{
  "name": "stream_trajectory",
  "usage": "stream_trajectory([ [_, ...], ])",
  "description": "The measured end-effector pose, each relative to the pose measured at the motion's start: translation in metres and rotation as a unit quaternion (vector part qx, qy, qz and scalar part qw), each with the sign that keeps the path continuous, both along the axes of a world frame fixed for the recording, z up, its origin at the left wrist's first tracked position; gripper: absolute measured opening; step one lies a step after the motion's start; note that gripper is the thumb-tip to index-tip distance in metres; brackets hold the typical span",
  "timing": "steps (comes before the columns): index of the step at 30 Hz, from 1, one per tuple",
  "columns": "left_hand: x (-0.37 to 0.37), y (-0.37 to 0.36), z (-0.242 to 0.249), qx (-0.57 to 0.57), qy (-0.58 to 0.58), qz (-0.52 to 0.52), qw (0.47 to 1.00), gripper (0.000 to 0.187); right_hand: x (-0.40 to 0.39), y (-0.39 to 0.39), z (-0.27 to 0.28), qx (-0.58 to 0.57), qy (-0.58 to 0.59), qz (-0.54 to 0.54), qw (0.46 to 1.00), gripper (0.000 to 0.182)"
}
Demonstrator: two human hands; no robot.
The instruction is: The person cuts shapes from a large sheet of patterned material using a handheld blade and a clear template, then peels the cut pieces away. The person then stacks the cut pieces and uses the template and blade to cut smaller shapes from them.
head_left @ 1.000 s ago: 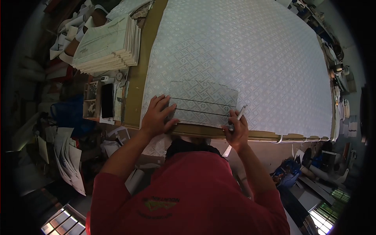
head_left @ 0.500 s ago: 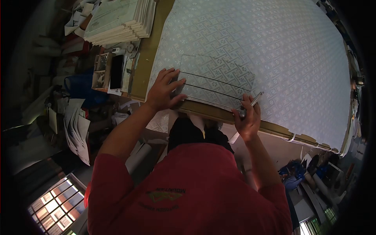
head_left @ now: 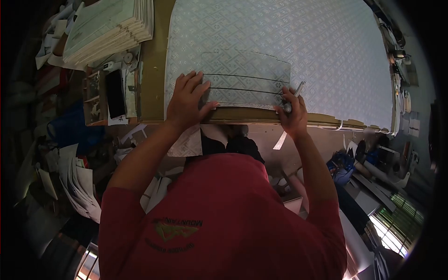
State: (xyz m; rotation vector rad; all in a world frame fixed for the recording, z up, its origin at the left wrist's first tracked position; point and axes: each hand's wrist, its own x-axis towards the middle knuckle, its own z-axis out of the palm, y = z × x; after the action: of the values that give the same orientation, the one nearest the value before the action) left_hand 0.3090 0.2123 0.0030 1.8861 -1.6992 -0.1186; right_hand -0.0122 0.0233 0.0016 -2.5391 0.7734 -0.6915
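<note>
A see-through rectangular plate with two dark lines across it lies on a pale, shiny patterned sheet at the near edge of the table. My left hand rests at the plate's left end, fingers spread and holding nothing. At the right end, my right hand closes around a slim silver metal tool that points up and away; its exact kind cannot be made out. The thumb and fingers of this hand also lie by the plate's lower right corner.
A thick stack of pale sheets stands at the back left. In front of it are a divided wooden box and a black phone-like slab. A patterned strip hangs below the table edge. Rolls and bags crowd the floor.
The view has turned and shifted, so the table edge now looks level. Both hands keep their places at the plate's ends, and the silver tool stays in my right hand.
</note>
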Motion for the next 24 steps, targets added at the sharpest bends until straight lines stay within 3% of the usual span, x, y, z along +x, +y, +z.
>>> stream_trajectory([
  [24,0.0,-0.001,-0.003,-0.001,-0.024,0.0,1.0,0.056,-0.003,0.0,-0.01,-0.003,-0.05,0.004,0.999,0.051],
])
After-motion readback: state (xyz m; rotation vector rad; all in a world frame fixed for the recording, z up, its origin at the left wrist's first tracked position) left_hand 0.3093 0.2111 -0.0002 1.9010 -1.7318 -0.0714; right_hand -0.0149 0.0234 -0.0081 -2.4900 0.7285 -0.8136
